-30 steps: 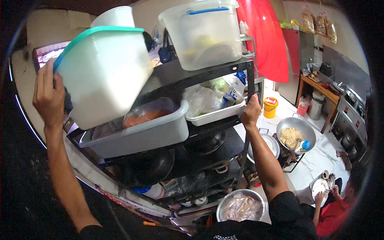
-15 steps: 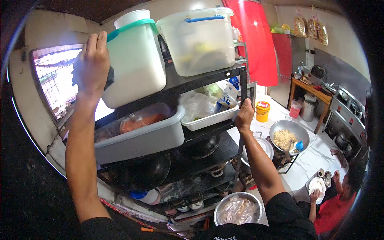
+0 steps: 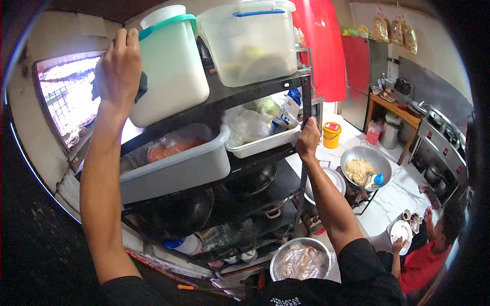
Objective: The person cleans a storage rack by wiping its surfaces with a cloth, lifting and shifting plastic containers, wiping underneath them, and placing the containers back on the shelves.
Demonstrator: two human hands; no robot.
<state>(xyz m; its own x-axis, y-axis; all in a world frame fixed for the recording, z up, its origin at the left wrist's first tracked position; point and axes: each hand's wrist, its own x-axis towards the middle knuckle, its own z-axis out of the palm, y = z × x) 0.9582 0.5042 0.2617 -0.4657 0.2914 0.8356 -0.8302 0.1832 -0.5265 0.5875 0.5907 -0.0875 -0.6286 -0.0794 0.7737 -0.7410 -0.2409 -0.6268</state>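
My left hand is closed at the left side of a tall white container with a green rim. A dark bunched cloth shows on both sides of the palm, and the fingertips are hidden from me. Beside that container, a clear plastic bin with a blue handle stands on the top of a black metal shelf rack. My right hand is wrapped around the rack's front right post, near the middle shelf.
The middle shelf holds a grey tub and a white tray with bagged goods. Below stands a metal bowl with plastic bags. To the right are a large wok, a yellow bucket and a person in red handling a plate.
The view has shifted slightly, so the rack and room sit a little higher and further left. Both hands stay at the same places on the rack and container.
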